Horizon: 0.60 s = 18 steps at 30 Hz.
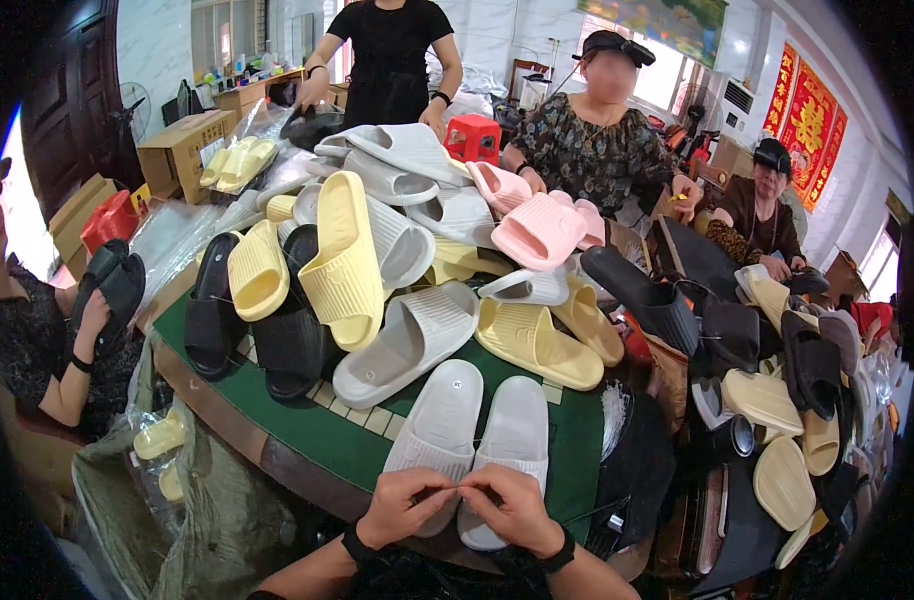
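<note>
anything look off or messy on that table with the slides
Nothing looks damaged, but the slides are heaped loosely rather than paired: yellow, grey and pink ones lie tilted over each other. Only the white pair lies flat, side by side, soles up, at both hands. More slides are piled off the table's right side.

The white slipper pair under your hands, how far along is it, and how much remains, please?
Done: the white slipper pair lies sole-up, side by side on the green table. In hand: left hand and right hand pinch together at the heels; what they pinch is too small to tell. Left: a loose slipper heap behind.
</note>
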### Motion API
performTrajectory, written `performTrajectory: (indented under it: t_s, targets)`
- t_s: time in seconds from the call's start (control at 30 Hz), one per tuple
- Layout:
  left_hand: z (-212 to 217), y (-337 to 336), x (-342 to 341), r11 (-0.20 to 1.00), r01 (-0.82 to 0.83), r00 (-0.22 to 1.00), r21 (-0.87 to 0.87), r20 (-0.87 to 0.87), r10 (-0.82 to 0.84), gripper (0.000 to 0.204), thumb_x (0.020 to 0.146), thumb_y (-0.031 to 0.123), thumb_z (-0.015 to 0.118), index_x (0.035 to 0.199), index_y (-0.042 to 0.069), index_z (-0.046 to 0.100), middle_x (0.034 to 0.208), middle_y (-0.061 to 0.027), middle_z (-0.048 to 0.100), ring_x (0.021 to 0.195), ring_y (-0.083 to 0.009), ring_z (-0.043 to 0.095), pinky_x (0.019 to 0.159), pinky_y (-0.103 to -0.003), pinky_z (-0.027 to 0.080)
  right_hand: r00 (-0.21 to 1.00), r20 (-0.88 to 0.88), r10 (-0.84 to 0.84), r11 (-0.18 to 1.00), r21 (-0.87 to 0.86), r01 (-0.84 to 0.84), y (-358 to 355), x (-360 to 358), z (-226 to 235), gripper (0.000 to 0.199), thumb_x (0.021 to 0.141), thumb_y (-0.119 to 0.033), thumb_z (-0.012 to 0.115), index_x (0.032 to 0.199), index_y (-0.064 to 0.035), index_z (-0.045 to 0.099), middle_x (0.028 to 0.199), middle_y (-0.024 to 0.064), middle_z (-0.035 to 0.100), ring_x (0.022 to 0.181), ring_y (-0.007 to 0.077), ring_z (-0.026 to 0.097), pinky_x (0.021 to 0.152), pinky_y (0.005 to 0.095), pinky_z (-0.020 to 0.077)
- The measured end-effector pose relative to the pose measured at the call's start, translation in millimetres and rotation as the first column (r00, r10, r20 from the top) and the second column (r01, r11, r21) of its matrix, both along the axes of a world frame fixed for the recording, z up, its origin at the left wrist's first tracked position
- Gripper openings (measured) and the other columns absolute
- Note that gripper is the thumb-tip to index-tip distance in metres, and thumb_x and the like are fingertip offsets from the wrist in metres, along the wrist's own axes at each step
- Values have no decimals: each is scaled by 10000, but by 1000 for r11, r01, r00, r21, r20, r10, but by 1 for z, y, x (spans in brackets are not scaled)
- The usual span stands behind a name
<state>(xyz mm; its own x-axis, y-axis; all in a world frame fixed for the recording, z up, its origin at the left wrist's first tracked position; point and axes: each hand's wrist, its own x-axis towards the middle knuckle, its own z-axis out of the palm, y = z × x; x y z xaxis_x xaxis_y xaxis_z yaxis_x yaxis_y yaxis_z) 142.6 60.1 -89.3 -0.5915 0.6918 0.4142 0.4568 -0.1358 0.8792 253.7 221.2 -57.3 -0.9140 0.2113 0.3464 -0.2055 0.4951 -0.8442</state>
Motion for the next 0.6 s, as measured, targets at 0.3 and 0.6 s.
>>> performTrajectory:
  t_s: [0.3,0.6]
  targets:
    - [0,-1,1,1000,8,1000,6,11,-8,87,851,18,720,922,-29,701,805,-113,695,650,-173,645,589,-273,506,1000,26,5,1000,9,-5,0,0,-1,122,858,-77,723,936,-8,660,815,130,659,686,262,645,614,335,508]
    - [1,-2,0,1000,28,1000,-14,8,-27,99,854,32,719,935,-24,705,812,-119,698,658,-189,656,591,-282,510,1000,-7,-26,1000,13,26,-2,1,-2,117,844,-68,730,916,-8,660,801,123,657,668,257,640,601,334,503]
